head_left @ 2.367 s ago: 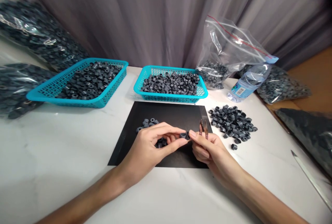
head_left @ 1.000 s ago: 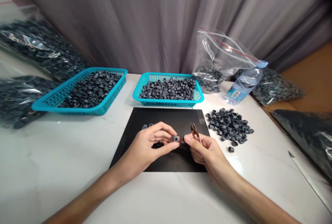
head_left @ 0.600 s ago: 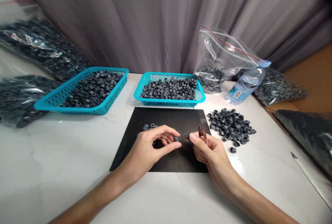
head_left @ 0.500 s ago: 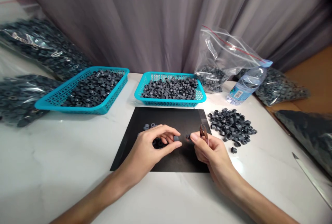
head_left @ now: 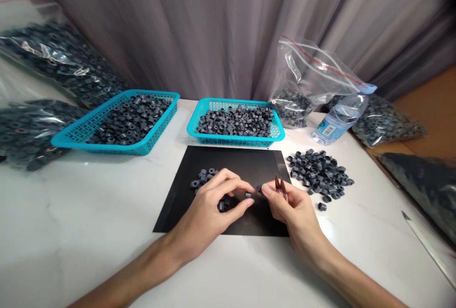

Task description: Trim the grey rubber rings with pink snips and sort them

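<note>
Both hands meet over a black mat (head_left: 199, 203) on a white table. My left hand (head_left: 210, 208) pinches a small dark grey rubber ring (head_left: 248, 195) between thumb and forefinger. My right hand (head_left: 290, 208) is closed on a pair of small snips (head_left: 280, 185), whose blades point up, and its fingertips also pinch another grey ring (head_left: 259, 189). The two rings are a little apart. A small cluster of grey rings (head_left: 204, 177) lies on the mat behind my left hand.
Two turquoise baskets (head_left: 74, 132) (head_left: 237, 139) hold grey rings. A loose pile of rings (head_left: 318, 175) lies right of the mat. Clear bags of rings (head_left: 302, 84) (head_left: 53, 65), a water bottle (head_left: 338, 118) and a blade (head_left: 427, 246) lie around.
The two rings were pressed together and have been pulled apart. Both hands have sunk slightly towards the mat.
</note>
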